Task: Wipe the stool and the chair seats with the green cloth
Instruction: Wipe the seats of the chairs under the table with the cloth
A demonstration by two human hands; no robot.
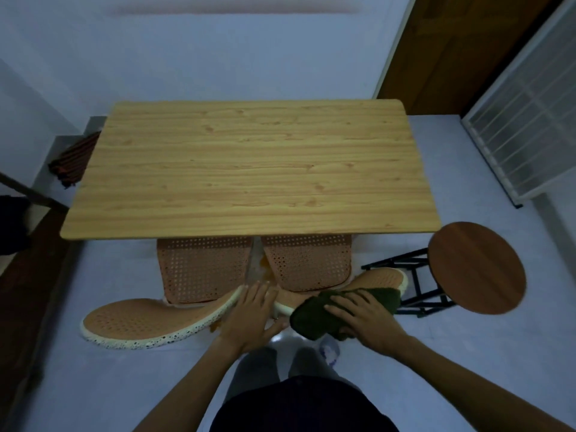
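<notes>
— Where are the seats (202,269)?
— Half under the table (249,169), just ahead of both hands. The stool (477,266) stands to the right, nearer the right hand (361,316).
— And the cloth (311,316)?
— The right hand grips it on the right chair back (378,279). The left hand (252,313) lies spread on the other.

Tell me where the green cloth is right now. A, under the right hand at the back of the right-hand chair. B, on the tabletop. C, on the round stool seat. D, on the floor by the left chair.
A: the green cloth sits under the right hand against the right-hand chair's back, clear of the stool and the table.
</notes>
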